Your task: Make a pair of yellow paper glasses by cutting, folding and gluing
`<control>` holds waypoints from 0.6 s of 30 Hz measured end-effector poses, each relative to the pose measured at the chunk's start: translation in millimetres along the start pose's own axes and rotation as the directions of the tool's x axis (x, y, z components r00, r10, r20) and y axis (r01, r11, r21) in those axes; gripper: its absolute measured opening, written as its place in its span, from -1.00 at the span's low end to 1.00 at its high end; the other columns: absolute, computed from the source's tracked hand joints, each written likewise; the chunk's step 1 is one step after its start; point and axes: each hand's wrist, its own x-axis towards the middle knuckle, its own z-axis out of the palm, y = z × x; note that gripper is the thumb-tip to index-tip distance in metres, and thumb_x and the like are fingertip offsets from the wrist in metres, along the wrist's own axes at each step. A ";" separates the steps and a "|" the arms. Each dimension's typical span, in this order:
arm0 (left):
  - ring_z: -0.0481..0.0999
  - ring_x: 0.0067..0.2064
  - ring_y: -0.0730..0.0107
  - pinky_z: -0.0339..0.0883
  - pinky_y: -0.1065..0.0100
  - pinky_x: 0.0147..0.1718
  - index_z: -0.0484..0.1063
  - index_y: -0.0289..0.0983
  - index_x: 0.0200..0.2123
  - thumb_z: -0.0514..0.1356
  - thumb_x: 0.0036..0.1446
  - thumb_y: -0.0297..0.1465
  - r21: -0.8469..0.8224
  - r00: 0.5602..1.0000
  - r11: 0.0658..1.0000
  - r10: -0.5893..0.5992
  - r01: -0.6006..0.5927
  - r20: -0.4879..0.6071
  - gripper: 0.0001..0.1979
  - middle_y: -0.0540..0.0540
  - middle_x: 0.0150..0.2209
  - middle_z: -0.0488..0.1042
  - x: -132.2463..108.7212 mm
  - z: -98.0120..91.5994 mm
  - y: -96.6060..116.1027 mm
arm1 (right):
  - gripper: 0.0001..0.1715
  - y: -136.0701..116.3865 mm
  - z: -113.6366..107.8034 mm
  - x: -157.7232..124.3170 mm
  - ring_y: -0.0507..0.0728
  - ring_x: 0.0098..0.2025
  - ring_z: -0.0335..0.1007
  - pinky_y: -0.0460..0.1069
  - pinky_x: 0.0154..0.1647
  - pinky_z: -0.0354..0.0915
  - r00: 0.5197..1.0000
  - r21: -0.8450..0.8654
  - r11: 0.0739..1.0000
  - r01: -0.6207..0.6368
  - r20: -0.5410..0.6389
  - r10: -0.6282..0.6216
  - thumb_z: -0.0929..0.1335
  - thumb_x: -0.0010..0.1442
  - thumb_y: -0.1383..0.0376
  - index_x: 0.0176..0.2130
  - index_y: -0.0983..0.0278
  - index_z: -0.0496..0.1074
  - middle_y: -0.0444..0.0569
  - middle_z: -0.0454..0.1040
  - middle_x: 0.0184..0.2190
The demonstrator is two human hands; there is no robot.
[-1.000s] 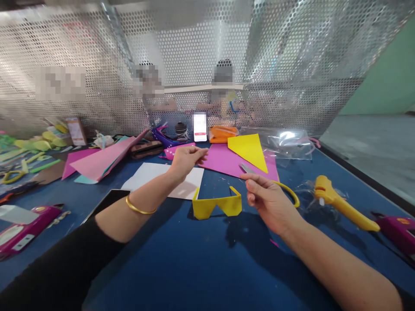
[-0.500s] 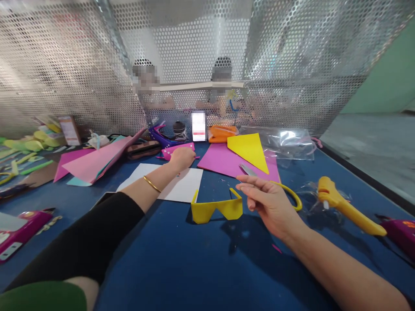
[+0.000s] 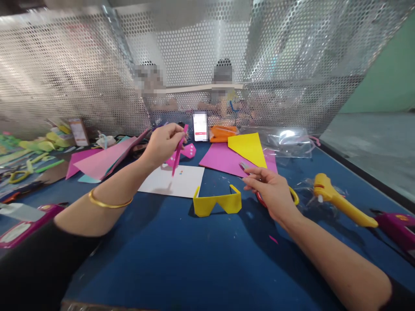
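Observation:
My left hand (image 3: 167,140) is closed around a thin pink strip (image 3: 178,155), raised over a white sheet (image 3: 181,179). Just behind the strip is a pair of pink paper glasses (image 3: 189,150) with white dots. Whether strip and glasses are joined I cannot tell. My right hand (image 3: 269,185) hovers at a pair of scissors, its fingers loosely stretched and apart; the scissors' blades (image 3: 244,166) and yellow handle (image 3: 295,196) show around it. Contact with the scissors is unclear. Between my hands, yellow glasses (image 3: 218,204) stand on the blue table (image 3: 194,259).
A yellow glue gun (image 3: 340,201) lies at right, near a magenta device (image 3: 397,229). Behind are yellow sheet (image 3: 248,147), magenta sheets (image 3: 215,159), an orange packet (image 3: 223,133) and a phone (image 3: 200,125). Pink sheets (image 3: 106,157) lie at left. A perforated metal screen (image 3: 194,52) rises behind.
My left hand has lifted off the table and moved back toward me and left, raising the pink strip. My right hand has shifted slightly over the scissors. The yellow glasses stay put.

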 end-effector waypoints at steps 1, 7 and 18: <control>0.57 -0.41 0.38 0.49 0.31 -0.38 0.43 -0.24 -0.25 0.06 0.31 -0.34 -0.048 1.000 0.999 -0.009 0.008 -0.022 -0.82 -0.07 -0.36 0.56 -11.0 -9.7 5.0 | -0.63 0.3 -0.2 0.2 0.05 -0.54 0.42 -0.01 -0.47 0.30 1.000 -0.008 1.000 0.014 0.008 -0.014 0.58 -0.18 0.18 -0.32 0.25 0.59 -0.14 0.52 -0.54; 0.48 -0.54 0.42 0.43 0.34 -0.51 0.42 -0.22 -0.32 0.11 0.24 -0.36 -0.121 0.994 0.987 -0.105 0.105 0.005 -0.88 -0.03 -0.50 0.50 -71.8 -39.2 1.8 | -0.64 0.1 -2.1 2.4 0.05 -0.56 0.40 0.00 -0.48 0.26 0.998 -0.041 0.997 0.068 0.015 -0.067 0.55 -0.16 0.12 -0.33 0.25 0.61 -0.13 0.51 -0.56; 0.49 0.02 0.13 0.46 0.06 -0.05 0.40 -0.27 0.08 0.21 0.27 -0.23 0.219 0.881 0.936 -0.337 0.275 0.332 -0.63 -0.16 0.10 0.42 -54.8 6.5 -57.5 | -0.66 2.5 3.1 -5.8 0.10 -0.53 0.45 0.00 -0.52 0.23 0.997 -0.119 0.991 0.056 0.063 -0.049 0.54 -0.11 0.19 -0.27 0.26 0.64 -0.10 0.54 -0.56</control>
